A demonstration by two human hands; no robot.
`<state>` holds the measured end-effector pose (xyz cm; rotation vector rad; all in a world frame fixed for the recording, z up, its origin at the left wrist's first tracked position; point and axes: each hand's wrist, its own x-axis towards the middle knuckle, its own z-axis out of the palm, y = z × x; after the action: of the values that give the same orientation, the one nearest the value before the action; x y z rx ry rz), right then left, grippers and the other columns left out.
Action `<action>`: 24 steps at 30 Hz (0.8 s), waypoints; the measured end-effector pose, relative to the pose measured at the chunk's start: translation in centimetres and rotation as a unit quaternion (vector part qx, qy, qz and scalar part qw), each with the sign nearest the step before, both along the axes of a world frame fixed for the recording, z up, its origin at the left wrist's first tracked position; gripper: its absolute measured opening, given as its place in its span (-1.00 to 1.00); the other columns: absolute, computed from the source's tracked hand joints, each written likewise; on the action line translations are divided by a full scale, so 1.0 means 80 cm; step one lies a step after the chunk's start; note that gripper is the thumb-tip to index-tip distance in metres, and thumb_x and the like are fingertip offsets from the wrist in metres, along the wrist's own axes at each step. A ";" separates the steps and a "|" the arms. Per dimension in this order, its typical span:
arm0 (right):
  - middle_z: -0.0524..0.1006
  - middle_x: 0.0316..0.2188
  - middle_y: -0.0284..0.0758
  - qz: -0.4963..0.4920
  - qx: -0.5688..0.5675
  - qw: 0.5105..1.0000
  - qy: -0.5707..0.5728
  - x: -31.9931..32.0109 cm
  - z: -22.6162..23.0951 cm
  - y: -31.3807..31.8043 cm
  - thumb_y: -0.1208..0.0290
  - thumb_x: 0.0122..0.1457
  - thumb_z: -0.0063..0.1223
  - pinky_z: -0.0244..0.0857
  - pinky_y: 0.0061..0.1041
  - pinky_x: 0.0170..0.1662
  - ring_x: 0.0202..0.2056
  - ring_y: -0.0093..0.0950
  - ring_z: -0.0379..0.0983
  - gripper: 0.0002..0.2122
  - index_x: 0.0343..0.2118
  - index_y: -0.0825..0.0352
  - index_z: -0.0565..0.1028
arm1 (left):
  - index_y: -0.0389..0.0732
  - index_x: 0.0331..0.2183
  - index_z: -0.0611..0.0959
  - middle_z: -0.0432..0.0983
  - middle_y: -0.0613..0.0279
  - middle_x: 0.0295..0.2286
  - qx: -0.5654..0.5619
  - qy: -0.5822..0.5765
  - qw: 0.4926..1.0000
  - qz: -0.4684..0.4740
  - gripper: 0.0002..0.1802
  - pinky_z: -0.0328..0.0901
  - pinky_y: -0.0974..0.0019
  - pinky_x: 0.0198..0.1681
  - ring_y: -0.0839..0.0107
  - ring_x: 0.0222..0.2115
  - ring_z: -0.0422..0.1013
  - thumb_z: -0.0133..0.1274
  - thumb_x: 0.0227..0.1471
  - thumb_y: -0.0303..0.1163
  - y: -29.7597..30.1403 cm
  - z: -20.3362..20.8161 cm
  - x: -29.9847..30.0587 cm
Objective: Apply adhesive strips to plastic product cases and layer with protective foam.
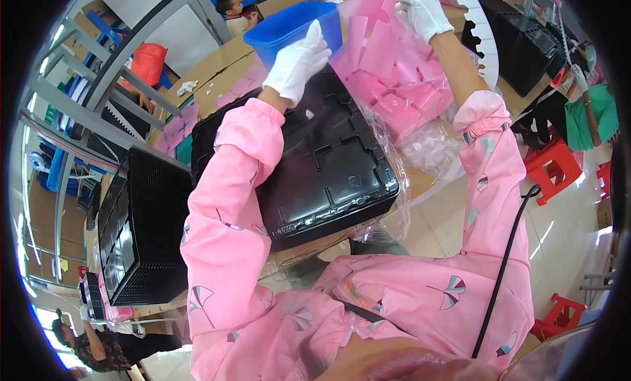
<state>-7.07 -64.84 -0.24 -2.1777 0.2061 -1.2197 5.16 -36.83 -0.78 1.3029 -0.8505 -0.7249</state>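
Observation:
My left hand (299, 64), in a white glove, is held over the far end of a black plastic tray stack (328, 164). One finger stretches up, the others are partly bent, and nothing shows in them. Just beyond it stands a blue plastic bin (289, 29). My right hand (424, 14), also gloved, is at the top of a heap of pink plastic sheets (394, 69). Its fingers are bent and closed on the upper pink sheet; the fingertips are partly hidden. A small white scrap (309, 114) lies on the top tray.
Clear plastic film (427, 147) bunches at the tray stack's right side. Another black tray stack (148, 223) stands at left beside grey metal rails (98, 128). Red stools (554, 170) stand on the floor at right. Other people are at the far side, right and lower left.

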 end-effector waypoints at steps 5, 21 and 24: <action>0.45 -0.61 -0.42 0.330 0.399 0.845 -0.132 0.013 0.036 0.067 0.44 0.10 -0.01 0.25 -0.59 -0.57 -0.61 -0.56 0.38 -0.90 -0.50 0.30 0.48 | -0.39 0.05 0.28 0.33 0.04 -0.03 -0.061 -0.070 0.993 -0.075 -0.21 0.21 0.33 0.02 0.30 -0.05 0.32 -0.17 0.09 0.15 0.005 -0.005 0.015; 0.52 -0.55 -0.37 0.195 0.123 0.973 -0.018 0.044 0.025 0.111 0.45 0.08 0.00 0.32 -0.61 -0.47 -0.55 -0.58 0.44 -0.89 -0.47 0.36 0.52 | -0.24 -0.08 0.52 0.51 0.05 -0.19 0.262 -0.477 0.836 0.066 -0.40 0.31 0.28 -0.09 0.20 -0.17 0.44 0.16 -0.20 -0.16 0.092 -0.048 0.001; 0.52 -0.56 -0.36 0.165 0.036 0.985 -0.012 0.037 0.025 0.114 0.46 0.07 -0.01 0.32 -0.61 -0.48 -0.56 -0.58 0.44 -0.89 -0.50 0.36 0.52 | -0.09 -0.15 0.60 0.53 0.12 -0.22 0.280 -0.535 0.794 0.072 -0.57 0.32 0.26 -0.12 0.17 -0.21 0.45 0.09 -0.13 -0.19 0.087 -0.050 0.000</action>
<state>-4.10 -55.72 1.77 -2.0346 -0.1170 -1.0314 5.13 -29.88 -4.76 2.3640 -1.4588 -0.0137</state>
